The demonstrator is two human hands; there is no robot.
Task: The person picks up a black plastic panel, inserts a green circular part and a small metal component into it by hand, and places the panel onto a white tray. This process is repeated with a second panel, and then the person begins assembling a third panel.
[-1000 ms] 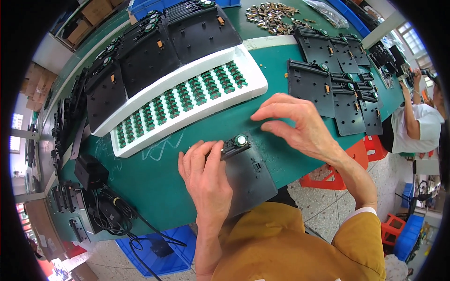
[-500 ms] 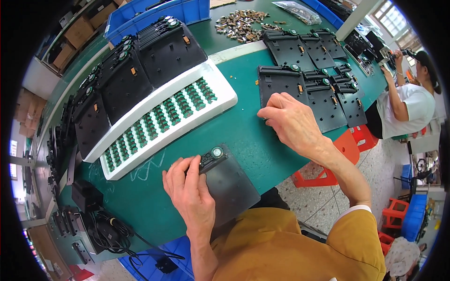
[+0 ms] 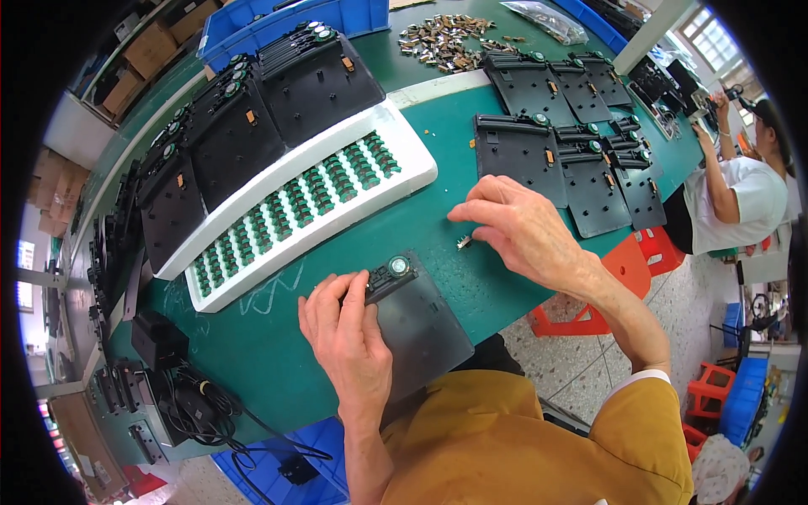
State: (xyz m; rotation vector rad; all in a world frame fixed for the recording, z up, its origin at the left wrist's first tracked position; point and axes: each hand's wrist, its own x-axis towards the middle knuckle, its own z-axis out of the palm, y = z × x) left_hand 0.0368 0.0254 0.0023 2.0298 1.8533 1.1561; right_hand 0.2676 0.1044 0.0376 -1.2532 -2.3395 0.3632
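My left hand (image 3: 347, 341) is closed over the left edge of a dark plastic panel (image 3: 425, 328), fingertips at the raised strip along its far side. A round silver piece with a green rim (image 3: 398, 267) sits on that strip. To the right, my right hand (image 3: 534, 227) is above the table, index finger stretched forward. At its thumb tip is a small metal part (image 3: 464, 243), seemingly pinched; the fingers behind it are partly hidden. A white foam tray (image 3: 412, 160) with rows of green ring-shaped parts (image 3: 324, 192) lies beyond my left hand.
Similar black panels stand left (image 3: 227, 143) and right (image 3: 522, 160) on the green table (image 3: 471, 286). Small metal parts (image 3: 442, 42) are heaped at the back near a blue bin (image 3: 362, 18). Cables (image 3: 206, 412) lie lower left. A co-worker (image 3: 732, 189) sits far right beside red stools (image 3: 627, 269).
My right hand has come down and nearer, away from the right-hand panels, and the small metal part now shows at its thumb. My left hand stays on the panel. The view has shifted slightly.
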